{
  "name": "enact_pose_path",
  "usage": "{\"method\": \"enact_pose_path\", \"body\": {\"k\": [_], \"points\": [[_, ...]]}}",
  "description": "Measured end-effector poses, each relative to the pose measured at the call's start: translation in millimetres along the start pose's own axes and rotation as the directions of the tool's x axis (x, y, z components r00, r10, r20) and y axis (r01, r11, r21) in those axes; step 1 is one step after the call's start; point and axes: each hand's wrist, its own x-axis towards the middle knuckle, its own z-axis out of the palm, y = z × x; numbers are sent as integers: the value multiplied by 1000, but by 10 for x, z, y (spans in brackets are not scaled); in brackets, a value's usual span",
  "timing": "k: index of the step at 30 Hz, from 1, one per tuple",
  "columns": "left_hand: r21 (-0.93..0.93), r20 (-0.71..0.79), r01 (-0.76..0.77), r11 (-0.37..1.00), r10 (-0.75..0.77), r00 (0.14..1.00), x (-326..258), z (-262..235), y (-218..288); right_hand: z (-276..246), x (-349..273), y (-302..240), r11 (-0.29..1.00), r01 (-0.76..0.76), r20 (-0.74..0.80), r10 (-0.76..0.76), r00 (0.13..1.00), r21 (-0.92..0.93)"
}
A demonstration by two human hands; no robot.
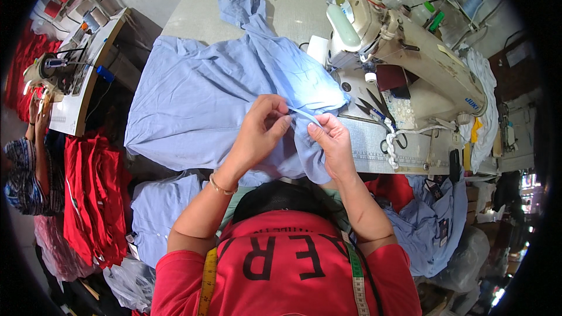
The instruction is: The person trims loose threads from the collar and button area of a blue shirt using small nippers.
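A light blue shirt (199, 90) lies spread over the sewing table, one sleeve (241, 9) stretched toward the far edge. Between my hands runs a narrow folded edge (305, 114) of the same cloth. My left hand (263, 126) pinches one end of it, fingers curled. Thumb and forefinger of my right hand (333, 143) grip the other end, while cloth hangs below toward the table's near edge. To the right stands a cream sewing machine (410, 47), its lamp lighting the cloth beside the needle area. Dark-bladed scissors (383, 114) rest close by.
A braided white cord (391, 149) hangs near the table's front edge. More blue garments (167, 213) are piled at my left and right (418, 228). Red garments (96, 199) hang farther left, where another person's arm (41, 158) works at a second machine (44, 73).
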Motion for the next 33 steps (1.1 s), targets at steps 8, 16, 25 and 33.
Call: {"method": "enact_pose_path", "body": {"k": [8, 16, 25, 33], "points": [[142, -14, -90, 986, 93, 996, -333, 210, 256, 39, -47, -25, 986, 94, -42, -100, 994, -140], [135, -101, -86, 987, 100, 990, -324, 246, 190, 130, -118, -40, 964, 155, -72, -175, 982, -217], [175, -234, -101, 979, 141, 962, -297, 387, 98, 179, -209, 144, 935, 202, -114, -244, 963, -291], [-126, -275, -55, 991, 18, 961, -209, 272, -158, 50, -77, 63, 957, 180, -106, -208, 972, -229]]}}
